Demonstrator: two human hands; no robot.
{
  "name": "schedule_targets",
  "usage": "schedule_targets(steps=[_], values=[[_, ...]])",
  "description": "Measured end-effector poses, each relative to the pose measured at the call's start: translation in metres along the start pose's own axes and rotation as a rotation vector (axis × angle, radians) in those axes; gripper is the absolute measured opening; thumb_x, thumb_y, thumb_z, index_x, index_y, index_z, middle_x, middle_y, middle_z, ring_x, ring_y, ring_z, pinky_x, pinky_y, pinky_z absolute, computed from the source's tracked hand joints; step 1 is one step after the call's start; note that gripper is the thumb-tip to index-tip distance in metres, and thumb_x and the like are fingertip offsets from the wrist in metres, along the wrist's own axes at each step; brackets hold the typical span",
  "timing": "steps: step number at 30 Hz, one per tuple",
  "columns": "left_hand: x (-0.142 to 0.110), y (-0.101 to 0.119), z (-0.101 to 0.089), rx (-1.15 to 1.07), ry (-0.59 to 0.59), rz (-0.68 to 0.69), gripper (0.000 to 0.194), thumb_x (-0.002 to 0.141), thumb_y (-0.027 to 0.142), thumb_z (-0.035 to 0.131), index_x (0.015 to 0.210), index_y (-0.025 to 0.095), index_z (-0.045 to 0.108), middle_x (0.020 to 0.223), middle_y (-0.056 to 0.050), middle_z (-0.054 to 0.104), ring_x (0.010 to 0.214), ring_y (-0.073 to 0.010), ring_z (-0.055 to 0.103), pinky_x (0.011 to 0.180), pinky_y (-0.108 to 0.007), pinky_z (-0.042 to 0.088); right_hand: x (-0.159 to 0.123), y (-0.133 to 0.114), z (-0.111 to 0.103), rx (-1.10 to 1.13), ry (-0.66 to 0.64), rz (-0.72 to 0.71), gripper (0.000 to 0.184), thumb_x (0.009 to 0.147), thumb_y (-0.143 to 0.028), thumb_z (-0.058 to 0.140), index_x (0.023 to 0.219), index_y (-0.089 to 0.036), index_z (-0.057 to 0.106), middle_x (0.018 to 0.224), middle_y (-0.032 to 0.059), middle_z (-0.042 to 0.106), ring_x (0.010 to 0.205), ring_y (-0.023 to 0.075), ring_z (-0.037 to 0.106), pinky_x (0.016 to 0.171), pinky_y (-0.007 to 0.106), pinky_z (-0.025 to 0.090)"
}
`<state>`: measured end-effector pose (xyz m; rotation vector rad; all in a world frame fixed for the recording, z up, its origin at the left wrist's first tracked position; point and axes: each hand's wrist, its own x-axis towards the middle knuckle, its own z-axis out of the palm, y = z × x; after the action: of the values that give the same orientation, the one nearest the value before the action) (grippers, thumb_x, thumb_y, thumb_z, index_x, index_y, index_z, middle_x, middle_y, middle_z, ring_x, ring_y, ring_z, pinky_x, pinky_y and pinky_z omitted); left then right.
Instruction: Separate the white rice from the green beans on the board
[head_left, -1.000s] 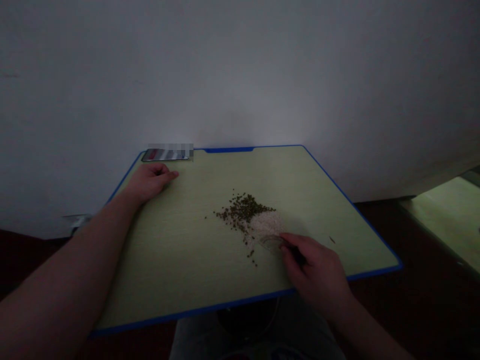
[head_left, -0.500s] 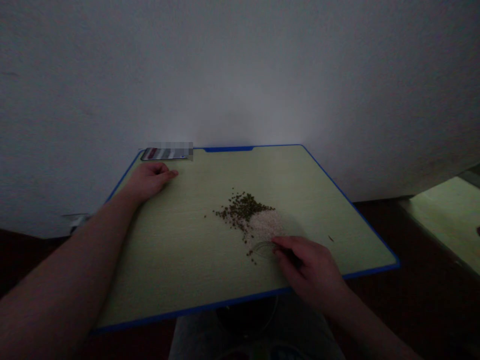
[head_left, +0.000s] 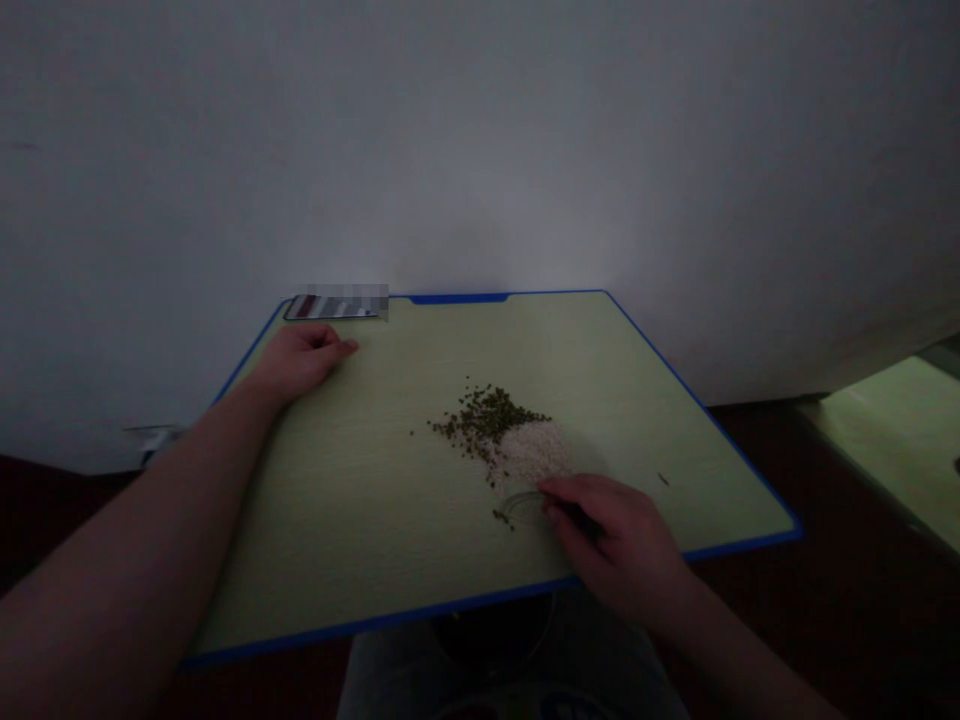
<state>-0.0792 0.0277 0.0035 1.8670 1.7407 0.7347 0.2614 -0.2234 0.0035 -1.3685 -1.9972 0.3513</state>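
Note:
My right hand (head_left: 615,535) is closed on a thin tool of looped wire (head_left: 523,500), perhaps a whisk; its handle is hidden in my fingers. The loops lie low over the board, at the near edge of a mound of pale grains (head_left: 534,450) that looks like rice. Against that mound's far left side spreads a scatter of small dark green beans (head_left: 491,408), several of them stray near the loops. My left hand (head_left: 304,360) rests on the board at the far left, its fingers curled and thumb stretched out, with nothing seen in it.
The pale yellow-green tabletop (head_left: 360,500) has a blue rim. A phone (head_left: 334,306), partly blurred out, lies at its far left corner against the wall (head_left: 480,150). A small dark sliver (head_left: 663,479) lies at the right. Another pale surface (head_left: 900,440) stands farther right.
The wire loops have shifted slightly toward me, and a few stray beans beside them have been drawn closer together. My left hand stays in place.

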Motion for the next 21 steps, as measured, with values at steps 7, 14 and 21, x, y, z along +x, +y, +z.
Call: schedule_targets(steps=[7,14,21], values=[[0.0036,-0.0058,0.0011,0.013,0.007,0.016,0.038,0.071,0.055,0.064,0.061,0.020,0.052,0.051,0.005,0.045,0.051,-0.0103,0.040,0.052,-0.026,0.031,-0.0070,0.0003,-0.0034,0.003,-0.008,0.013,0.022,0.091,-0.016,0.052,0.102,-0.019,0.071,0.084,0.0044,0.077,0.074,0.0163,0.072,0.069,0.027,0.058],[0.0019,-0.0024,0.0008,-0.006,0.009,0.002,0.038,0.070,0.055,0.063,0.061,0.020,0.052,0.052,0.005,0.044,0.051,-0.0102,0.039,0.052,-0.026,0.031,-0.0058,0.0011,-0.0016,-0.001,0.020,-0.018,0.020,0.090,-0.014,0.054,0.101,-0.018,0.071,0.084,0.0033,0.077,0.074,0.0152,0.072,0.069,0.026,0.057],[0.0038,-0.0067,0.0018,-0.014,0.002,-0.013,0.038,0.071,0.056,0.063,0.062,0.020,0.053,0.051,0.006,0.044,0.050,-0.0102,0.038,0.050,-0.026,0.030,-0.0062,0.0007,0.0028,0.000,0.023,-0.064,0.021,0.091,-0.013,0.053,0.103,-0.018,0.070,0.085,0.0036,0.076,0.074,0.0154,0.072,0.068,0.026,0.058]])
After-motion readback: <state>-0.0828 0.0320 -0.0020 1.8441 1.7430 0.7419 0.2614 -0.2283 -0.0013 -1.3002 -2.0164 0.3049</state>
